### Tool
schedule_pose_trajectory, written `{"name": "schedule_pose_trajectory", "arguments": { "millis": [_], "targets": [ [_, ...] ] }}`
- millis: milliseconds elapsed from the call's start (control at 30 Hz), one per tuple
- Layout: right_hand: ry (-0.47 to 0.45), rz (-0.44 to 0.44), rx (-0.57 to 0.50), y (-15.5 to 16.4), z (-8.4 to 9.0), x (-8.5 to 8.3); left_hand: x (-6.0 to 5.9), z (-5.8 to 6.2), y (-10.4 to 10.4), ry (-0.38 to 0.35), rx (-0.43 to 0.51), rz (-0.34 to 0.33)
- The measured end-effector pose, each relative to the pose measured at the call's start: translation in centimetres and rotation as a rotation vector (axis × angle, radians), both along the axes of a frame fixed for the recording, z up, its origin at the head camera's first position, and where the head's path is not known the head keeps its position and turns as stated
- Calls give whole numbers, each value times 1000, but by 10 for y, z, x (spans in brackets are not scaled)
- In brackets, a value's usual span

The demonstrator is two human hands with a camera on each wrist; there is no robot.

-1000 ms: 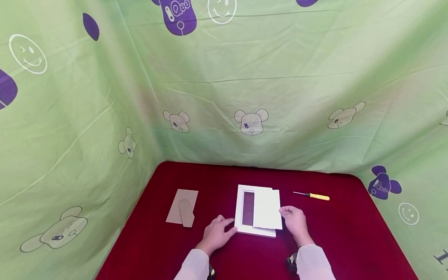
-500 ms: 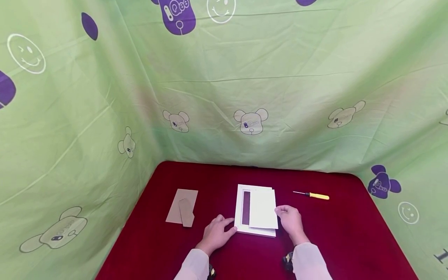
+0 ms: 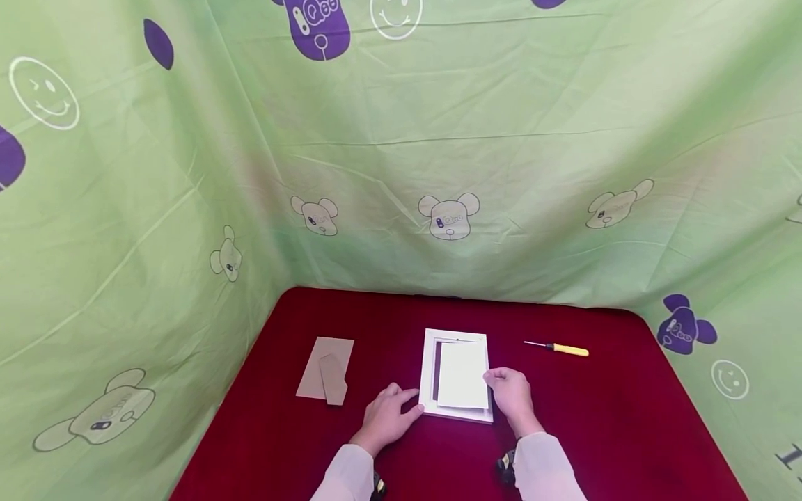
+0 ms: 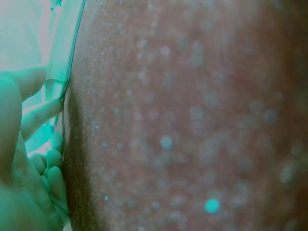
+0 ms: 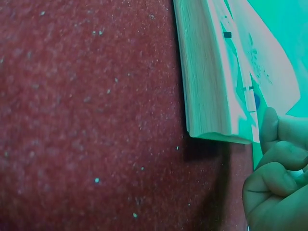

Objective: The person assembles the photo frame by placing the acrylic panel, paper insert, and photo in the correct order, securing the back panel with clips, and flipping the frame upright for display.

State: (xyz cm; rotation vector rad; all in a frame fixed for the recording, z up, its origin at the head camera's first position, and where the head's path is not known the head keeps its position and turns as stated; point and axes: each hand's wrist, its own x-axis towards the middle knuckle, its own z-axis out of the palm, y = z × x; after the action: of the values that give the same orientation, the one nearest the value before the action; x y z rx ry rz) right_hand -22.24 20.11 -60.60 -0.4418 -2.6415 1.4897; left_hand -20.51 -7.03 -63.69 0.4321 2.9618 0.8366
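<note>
A white picture frame [image 3: 428, 376] lies on the red-covered table in the head view, with part of its opening showing dark along the left. My left hand [image 3: 387, 417] touches the frame's left edge near its lower corner with thumb and forefinger. Over the opening is a white sheet [image 3: 464, 376], its right edge pinched by the thumb and fingers of my right hand [image 3: 512, 396]. In the right wrist view the sheet [image 5: 276, 72] tilts above the frame's thick side [image 5: 204, 72], and faint marks show on it. The left wrist view is largely blurred tablecloth beside the fingers [image 4: 43, 115].
A brown backing board [image 3: 313, 369] with a stand leg [image 3: 334, 379] on it lies to the left. A screwdriver [image 3: 570, 351] with a yellow handle lies to the right. Green patterned cloth [image 3: 451, 278] hangs behind the table [image 3: 626, 417] and along its sides.
My right hand has carried the white sheet leftward, so it lies more fully within the frame's outline and covers more of the opening. The left hand has stayed at the frame's edge.
</note>
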Motion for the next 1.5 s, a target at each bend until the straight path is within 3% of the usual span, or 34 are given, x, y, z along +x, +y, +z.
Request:
{"name": "schedule_pose_trajectory", "arguments": {
  "millis": [933,1500],
  "targets": [
    [-86,-32,32,-13,5,-9,-2,0,-1,8,5,-2],
    [-63,-51,44,-16,-1,-16,-1,-3,-1,22,1,-7]
  ]
}}
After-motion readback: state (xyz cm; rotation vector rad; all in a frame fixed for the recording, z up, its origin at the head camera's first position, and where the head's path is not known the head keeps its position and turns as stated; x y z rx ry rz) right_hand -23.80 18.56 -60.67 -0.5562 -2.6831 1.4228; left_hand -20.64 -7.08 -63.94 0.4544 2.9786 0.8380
